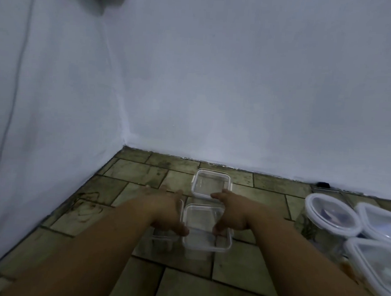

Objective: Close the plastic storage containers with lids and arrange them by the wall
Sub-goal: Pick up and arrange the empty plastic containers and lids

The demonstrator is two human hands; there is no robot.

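Observation:
A clear square container (204, 241) stands on the tiled floor between my hands. My right hand (232, 212) lies spread over its right side, thumb down on the near rim and fingers reaching past the far edge. My left hand (167, 211) rests flat on a second clear container (162, 241) just to the left, mostly hidden under it, with the thumb touching the middle container's left edge. Beyond them, a third clear container (211, 182) with a clip-on lid sits close to the white wall (238, 93).
At the right stand a round lidded container (331, 213) and two more lidded containers (383, 223) (376, 263). The walls meet in a corner at the far left of the floor (125, 173). A small dark object (323, 184) lies at the wall's foot.

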